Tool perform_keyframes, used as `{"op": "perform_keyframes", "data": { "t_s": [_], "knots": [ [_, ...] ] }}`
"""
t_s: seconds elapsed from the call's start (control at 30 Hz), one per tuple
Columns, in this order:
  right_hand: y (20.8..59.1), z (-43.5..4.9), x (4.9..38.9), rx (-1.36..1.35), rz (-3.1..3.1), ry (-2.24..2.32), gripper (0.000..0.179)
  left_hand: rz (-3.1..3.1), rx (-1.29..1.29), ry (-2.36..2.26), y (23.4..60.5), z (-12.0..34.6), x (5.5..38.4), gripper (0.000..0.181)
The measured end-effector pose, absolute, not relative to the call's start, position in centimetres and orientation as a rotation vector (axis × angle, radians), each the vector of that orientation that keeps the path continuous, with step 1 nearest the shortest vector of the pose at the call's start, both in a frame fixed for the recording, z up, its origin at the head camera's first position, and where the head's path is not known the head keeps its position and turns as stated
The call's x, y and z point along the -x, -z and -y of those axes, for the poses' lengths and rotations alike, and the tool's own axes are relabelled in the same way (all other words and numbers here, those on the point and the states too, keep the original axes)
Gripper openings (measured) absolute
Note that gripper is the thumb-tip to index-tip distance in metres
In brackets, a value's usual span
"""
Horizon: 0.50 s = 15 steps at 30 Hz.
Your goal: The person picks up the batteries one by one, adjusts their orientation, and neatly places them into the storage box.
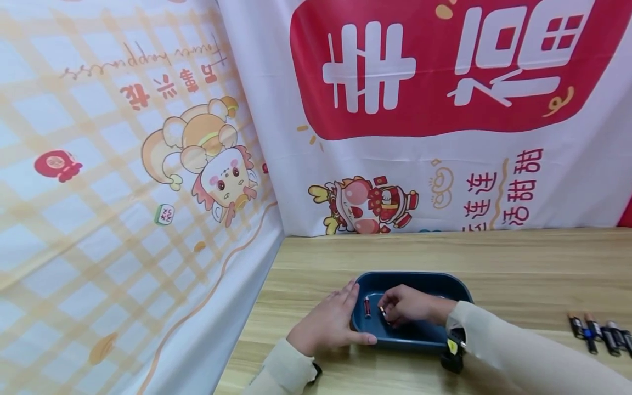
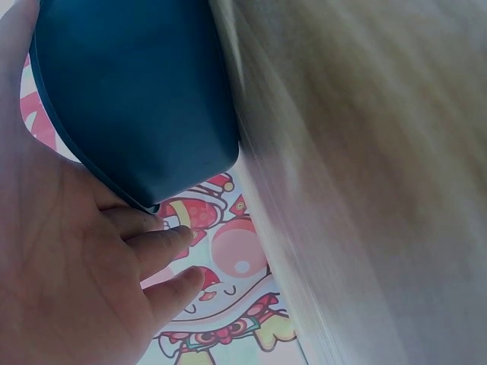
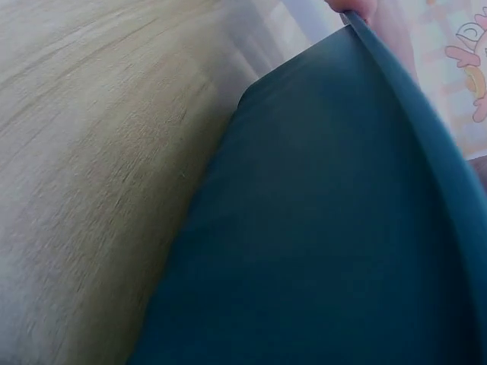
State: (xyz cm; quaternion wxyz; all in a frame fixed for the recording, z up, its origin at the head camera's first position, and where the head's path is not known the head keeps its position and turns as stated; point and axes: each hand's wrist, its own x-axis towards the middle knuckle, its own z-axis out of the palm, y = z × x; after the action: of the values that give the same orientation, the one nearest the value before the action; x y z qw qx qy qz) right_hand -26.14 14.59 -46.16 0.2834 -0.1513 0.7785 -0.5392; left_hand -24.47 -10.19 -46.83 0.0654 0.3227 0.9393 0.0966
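A dark blue rectangular tray (image 1: 419, 344) stands on the wooden table. Inside it near the left end lies a small red battery (image 1: 367, 307). My right hand (image 1: 407, 304) reaches down into the tray and pinches another battery (image 1: 383, 312), dark with a lighter end, mostly hidden by the fingers. At the tray's left end, my left hand (image 1: 331, 318) rests against the rim, its thumb on the near side and its fingers stretched toward the far corner. The left wrist view shows that hand's loose fingers (image 2: 171, 293) beside the tray's outer wall (image 2: 144, 99).
On the table's right side lie several loose batteries (image 1: 612, 336), mostly black, some with copper-coloured ends. A printed cloth (image 1: 266, 137) hangs behind the table, and a checked cloth (image 1: 99, 219) hangs along its left edge.
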Motion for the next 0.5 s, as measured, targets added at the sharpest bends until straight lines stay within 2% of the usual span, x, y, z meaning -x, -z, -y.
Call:
{"op": "perform_keyframes", "data": {
  "t_s": [0.5],
  "knots": [
    [47.0, -13.1, 26.4, 0.499, -2.1, 1.363, 0.022, -2.826, -0.989, -0.273, 46.8, 10.2, 24.3, 0.113]
  ]
}}
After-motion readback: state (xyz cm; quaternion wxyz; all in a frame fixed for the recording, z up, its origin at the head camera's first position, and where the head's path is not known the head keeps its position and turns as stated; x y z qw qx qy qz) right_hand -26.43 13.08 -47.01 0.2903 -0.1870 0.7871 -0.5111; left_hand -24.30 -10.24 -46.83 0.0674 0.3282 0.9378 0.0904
